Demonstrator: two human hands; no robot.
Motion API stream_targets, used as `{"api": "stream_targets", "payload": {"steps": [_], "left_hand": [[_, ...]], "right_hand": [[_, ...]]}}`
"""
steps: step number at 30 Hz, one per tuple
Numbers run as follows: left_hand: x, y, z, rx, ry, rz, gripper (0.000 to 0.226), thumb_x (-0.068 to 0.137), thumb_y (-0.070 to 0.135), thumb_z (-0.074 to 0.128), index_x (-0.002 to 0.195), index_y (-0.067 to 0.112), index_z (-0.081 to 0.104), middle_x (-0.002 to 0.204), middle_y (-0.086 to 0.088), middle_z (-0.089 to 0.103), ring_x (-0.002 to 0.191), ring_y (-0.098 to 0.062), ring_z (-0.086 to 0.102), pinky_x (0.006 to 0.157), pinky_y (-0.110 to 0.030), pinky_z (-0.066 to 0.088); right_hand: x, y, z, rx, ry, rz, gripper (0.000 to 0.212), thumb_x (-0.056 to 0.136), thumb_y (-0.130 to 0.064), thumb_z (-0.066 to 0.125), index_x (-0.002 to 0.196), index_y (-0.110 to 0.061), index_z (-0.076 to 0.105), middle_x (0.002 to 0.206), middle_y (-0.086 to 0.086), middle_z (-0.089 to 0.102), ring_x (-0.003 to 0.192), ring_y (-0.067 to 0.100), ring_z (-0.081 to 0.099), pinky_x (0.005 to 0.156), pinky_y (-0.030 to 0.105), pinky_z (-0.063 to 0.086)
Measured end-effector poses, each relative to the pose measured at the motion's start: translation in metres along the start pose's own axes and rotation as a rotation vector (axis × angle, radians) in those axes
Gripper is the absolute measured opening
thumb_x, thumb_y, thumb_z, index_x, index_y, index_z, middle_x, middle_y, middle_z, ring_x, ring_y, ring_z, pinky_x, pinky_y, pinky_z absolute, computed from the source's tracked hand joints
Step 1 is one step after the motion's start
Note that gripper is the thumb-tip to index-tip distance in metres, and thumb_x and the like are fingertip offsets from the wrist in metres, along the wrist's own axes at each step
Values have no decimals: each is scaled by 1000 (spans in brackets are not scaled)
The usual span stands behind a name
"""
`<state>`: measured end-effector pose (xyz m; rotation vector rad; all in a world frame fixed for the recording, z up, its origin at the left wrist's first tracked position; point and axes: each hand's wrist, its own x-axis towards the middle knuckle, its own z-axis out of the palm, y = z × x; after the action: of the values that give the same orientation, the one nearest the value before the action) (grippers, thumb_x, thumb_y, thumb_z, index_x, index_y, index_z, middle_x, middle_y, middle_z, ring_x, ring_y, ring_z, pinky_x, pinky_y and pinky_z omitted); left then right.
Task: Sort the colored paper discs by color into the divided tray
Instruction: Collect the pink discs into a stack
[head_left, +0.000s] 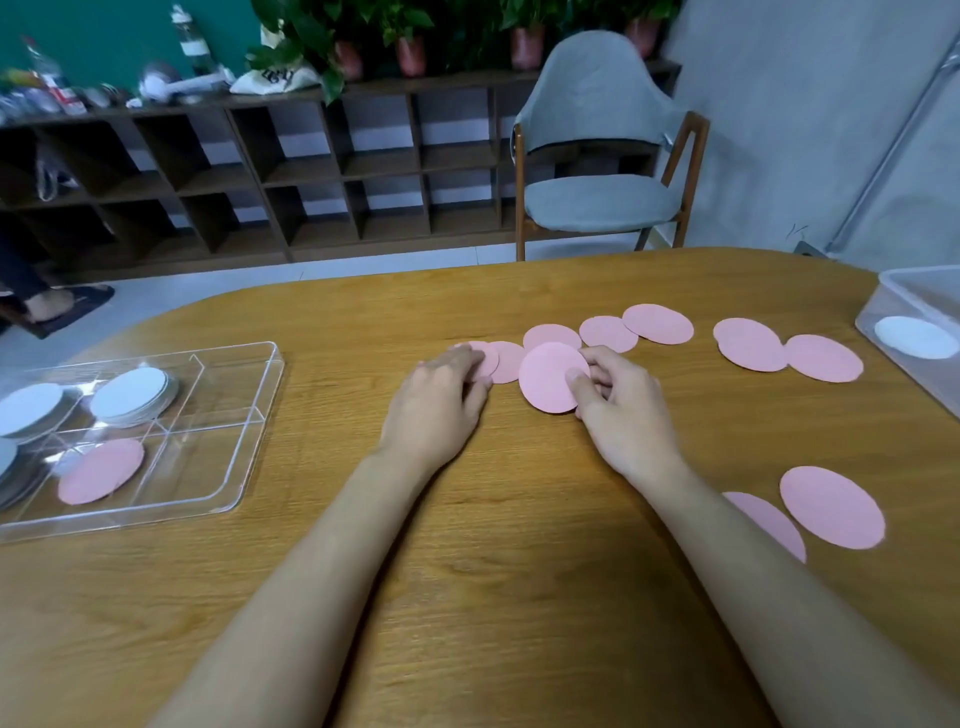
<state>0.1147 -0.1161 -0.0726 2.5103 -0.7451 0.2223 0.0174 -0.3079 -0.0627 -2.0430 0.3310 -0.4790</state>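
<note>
Two bare arms reach across the wooden table (519, 545). The right hand (618, 400) pinches the front pink disc (545, 382) at its edge, with the thumb on top and the other fingers curled beside it. This disc covers part of the pink discs behind it.

The left hand (441, 395) lies over a small pink disc (483, 358), and its fingers hide a good part of that disc. The hand is blurry, so I cannot tell if it grips the disc or only presses on it.

Behind the hands is a row of pink discs (608, 332) that touch or overlap each other. Two more pink discs (750, 344) sit side by side further right. Another pink pair (831, 506) lies near the right arm, and the arm covers part of one of them.

The clear divided tray (254, 415) is well off to the left. It holds stacks of white discs (135, 397) in its far parts and one pink disc in the tray (101, 470) in a near part.

At the right edge is a clear box (914, 280) with a white disc (914, 336) inside.

Past the table stand a grey chair (597, 150), a dark wooden shelf (311, 171) and green plants in pots (405, 36).
</note>
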Motion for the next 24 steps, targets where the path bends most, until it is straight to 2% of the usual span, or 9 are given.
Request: {"api": "stream_targets", "payload": {"steps": [3, 8, 10, 12, 14, 15, 17, 20, 24], "left_hand": [[-13, -1, -3, 32, 92, 63, 28, 104, 37, 56, 123, 22, 69, 133, -3, 70, 119, -26, 66, 92, -40, 55], [-35, 8, -18, 158, 172, 126, 39, 107, 44, 36, 113, 22, 67, 91, -4, 73, 82, -33, 68, 63, -42, 52], [-38, 12, -23, 50, 230, 147, 37, 107, 44, 37, 110, 20, 66, 87, -1, 76, 75, -30, 69, 62, -42, 53], [-38, 16, -24, -155, 301, 106, 19, 103, 30, 51, 106, 17, 65, 91, 6, 78, 74, -21, 70, 68, -36, 55], [-36, 20, -24, -348, 356, -7, 7, 94, 13, 62, 99, 16, 65, 83, 5, 74, 66, -15, 65, 66, -30, 53], [-36, 21, -24, -442, 347, -73, 11, 89, 8, 64, 96, 17, 65, 79, 3, 71, 64, -16, 63, 64, -28, 52], [-36, 22, -25, -588, 277, -171, 16, 84, 4, 65, 92, 18, 67, 76, -3, 71, 64, -19, 63, 63, -28, 54], [-32, 18, -23, -744, 173, -222, 17, 88, 5, 70, 96, 19, 72, 81, 2, 76, 66, -11, 66, 70, -27, 58], [-29, 14, -21, -773, 135, -240, 16, 90, 14, 79, 104, 21, 76, 84, 6, 78, 70, -16, 76, 72, -23, 58]], "right_hand": [[0, 1, 1, -5, -4, 1, 16, 102, -23, 58, 113, -26, 68, 97, -8, 74, 82, 16, 69, 76, 32, 51], [-2, -3, 0, -27, -9, -20, 18, 102, -23, 58, 116, -26, 68, 97, -8, 74, 81, 13, 68, 72, 24, 45], [-3, -4, 0, -42, -13, -26, 18, 102, -24, 59, 117, -26, 68, 93, -8, 74, 80, 13, 68, 73, 24, 47], [-3, -5, 0, -49, -15, -32, 18, 102, -25, 59, 117, -27, 69, 90, -8, 73, 81, 13, 68, 72, 24, 47], [-4, -5, 0, -54, -10, -35, 17, 101, -25, 59, 115, -29, 69, 84, -8, 72, 80, 11, 67, 69, 18, 44], [-4, -5, 0, -58, -9, -37, 17, 101, -26, 60, 115, -30, 69, 81, -7, 71, 79, 12, 66, 68, 17, 44], [-4, -6, 2, -66, -11, -51, 17, 101, -26, 60, 114, -32, 69, 79, -5, 72, 79, 15, 67, 72, 25, 49], [-5, -7, 3, -43, -35, -74, 19, 100, -23, 60, 113, -31, 71, 76, -6, 71, 73, 14, 67, 75, 32, 51], [-7, -9, 4, -12, -104, -116, 26, 102, -16, 58, 122, -26, 72, 72, -8, 68, 65, 10, 64, 71, 31, 52]]}}
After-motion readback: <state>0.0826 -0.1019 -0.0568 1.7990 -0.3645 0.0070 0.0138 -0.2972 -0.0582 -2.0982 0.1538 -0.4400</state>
